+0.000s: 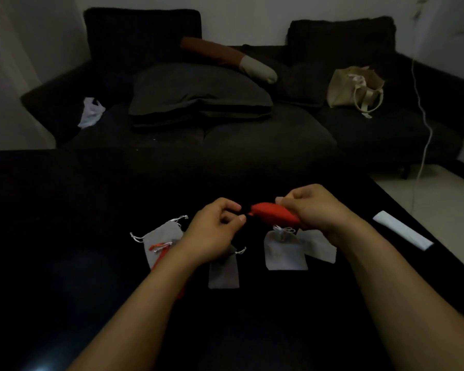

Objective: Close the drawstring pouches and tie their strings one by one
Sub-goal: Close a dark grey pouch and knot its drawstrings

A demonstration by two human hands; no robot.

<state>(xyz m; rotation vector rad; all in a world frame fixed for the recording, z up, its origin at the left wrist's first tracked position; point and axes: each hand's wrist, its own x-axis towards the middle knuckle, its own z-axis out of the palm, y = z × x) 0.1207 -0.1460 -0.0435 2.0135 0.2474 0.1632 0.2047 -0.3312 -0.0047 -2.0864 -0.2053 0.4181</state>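
The right hand (312, 207) grips a red pouch (275, 213) above the dark table (65, 210), while the left hand (214, 226) pinches what is probably its string at the pouch's mouth, too dim to confirm. Grey pouches (284, 254) lie below, one under the left wrist

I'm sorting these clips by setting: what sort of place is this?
Most likely a home living room: a dark sofa with cushions, a cloth tote bag on it, and a low black table.
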